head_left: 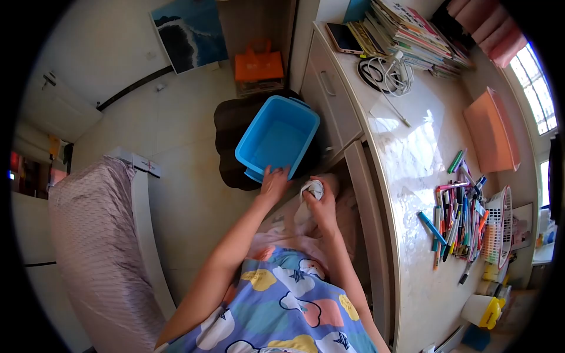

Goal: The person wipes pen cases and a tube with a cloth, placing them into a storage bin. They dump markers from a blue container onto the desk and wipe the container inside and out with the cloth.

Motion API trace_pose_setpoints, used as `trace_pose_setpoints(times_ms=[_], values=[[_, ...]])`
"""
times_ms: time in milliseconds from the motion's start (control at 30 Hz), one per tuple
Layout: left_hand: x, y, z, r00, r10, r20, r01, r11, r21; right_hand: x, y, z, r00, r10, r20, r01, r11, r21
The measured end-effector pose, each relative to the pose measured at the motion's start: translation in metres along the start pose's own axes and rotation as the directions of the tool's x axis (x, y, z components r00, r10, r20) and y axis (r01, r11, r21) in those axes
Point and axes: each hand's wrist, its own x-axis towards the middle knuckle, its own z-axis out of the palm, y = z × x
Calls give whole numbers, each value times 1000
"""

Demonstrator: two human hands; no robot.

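Observation:
An empty blue plastic bin (279,126) stands on a dark brown mat (228,132) on the floor. My left hand (275,183) is at the bin's near rim, its fingers apart over the edge, and nothing shows in it. Just to the right, my right hand (322,203) is wrapped round a bunched white cloth (313,188), part of which hangs down. The cloth is close to the bin's near right corner, outside it. An open drawer (368,217) of the desk is right of my right hand.
The desk (412,235) on the right bears many pens (459,217), a white basket (499,226), an orange bin (491,132), cables (391,76), a phone (344,38) and stacked books (406,35). A bed (97,235) is left; an orange bag (259,66) stands behind the bin.

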Motion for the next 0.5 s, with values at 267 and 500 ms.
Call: trace_pose_setpoints(times_ms=[267, 500], values=[[6, 4, -2, 991, 51, 123, -41, 996, -83, 14, 21, 7, 994, 113, 8, -114, 993, 12], [42, 38, 1, 995, 76, 60, -47, 922, -385, 45, 5, 9, 984, 175, -45, -171, 982, 81]])
